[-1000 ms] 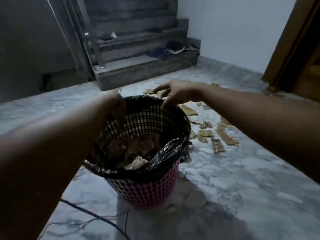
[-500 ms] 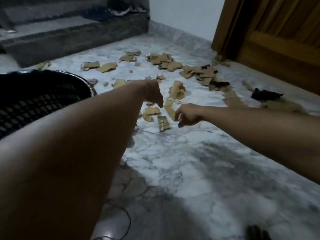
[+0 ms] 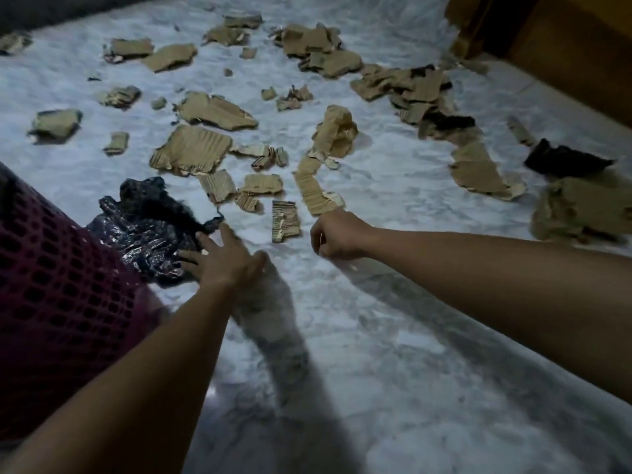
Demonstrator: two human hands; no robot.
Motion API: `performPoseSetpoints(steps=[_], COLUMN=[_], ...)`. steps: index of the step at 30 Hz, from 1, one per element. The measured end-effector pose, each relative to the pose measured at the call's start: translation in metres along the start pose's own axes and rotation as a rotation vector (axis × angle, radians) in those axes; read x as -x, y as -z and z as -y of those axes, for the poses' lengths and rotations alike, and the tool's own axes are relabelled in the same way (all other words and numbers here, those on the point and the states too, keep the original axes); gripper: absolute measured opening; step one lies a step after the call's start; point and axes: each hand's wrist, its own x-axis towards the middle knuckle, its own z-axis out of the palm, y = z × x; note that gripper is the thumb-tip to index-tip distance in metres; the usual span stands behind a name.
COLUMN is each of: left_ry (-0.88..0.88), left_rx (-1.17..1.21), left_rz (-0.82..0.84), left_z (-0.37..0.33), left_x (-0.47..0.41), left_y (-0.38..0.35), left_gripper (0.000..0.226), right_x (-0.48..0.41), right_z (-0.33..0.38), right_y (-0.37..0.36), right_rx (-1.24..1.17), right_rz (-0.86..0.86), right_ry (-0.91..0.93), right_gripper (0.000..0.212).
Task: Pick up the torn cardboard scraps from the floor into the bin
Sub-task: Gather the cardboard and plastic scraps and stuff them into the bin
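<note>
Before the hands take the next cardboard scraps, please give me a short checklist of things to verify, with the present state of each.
1. Scraps within reach: ok. A small ridged scrap lies on the marble floor between both hands.
2. Right hand free: cannot tell. Its fingers are curled, beside the end of a long strip.
3. Left hand free: ok. It is open, fingers spread at the black liner.
4. Bin close by: ok. It stands at the left arm.
5. Bin opening clear: cannot tell. Its rim is out of view.
6. Floor cleared: not ok. Many scraps remain toward the wooden door.
</note>
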Motion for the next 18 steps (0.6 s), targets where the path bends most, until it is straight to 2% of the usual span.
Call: performPoseSetpoints(steps=[2, 6, 10, 12, 14, 16, 18], left_ry=[-0.071, -0.320, -0.582, -0.695, -0.737, -0.737, -0.716], left_rx=[-0.028, -0.025, -0.038, -0.020, 0.090, 0.164, 0.089], left_rz=[-0.094, -0.288, -0.245, -0.140, -0.068, -0.179, -0.312], left_z=[-0.003, -0.023, -0.054, -0.059, -0.058, -0.053, -0.048], left_x=[0.002, 0.016, 0.040, 0.038, 0.029, 0.019, 0.010], left_y=[-0.006, -0.012, -0.012, -0.006, 0.003, 0.013, 0.017], left_gripper=[0.084, 0.057, 0.043, 0.033, 0.031, 0.032, 0.044], right_x=[-0.004, -0.003, 0.017, 0.031, 0.041, 0.048, 0.048], right_z=[-0.002, -0.012, -0.033, -0.040, -0.044, -0.045, -0.043], right_y=[0.001, 0.003, 0.006, -0.003, -0.013, -0.019, -0.020], right_rx=[-0.007, -0.026, -0.097, -0.079, -0.040, -0.031, -0.046], right_rz=[-0.031, -0.062, -0.076, -0.120, -0.172, -0.204, -0.221], right_ry=[0.010, -0.002, -0.065, -0.069, -0.027, -0.001, -0.001], right_gripper=[0.016, 0.011, 0.009, 0.009, 0.014, 0.017, 0.017])
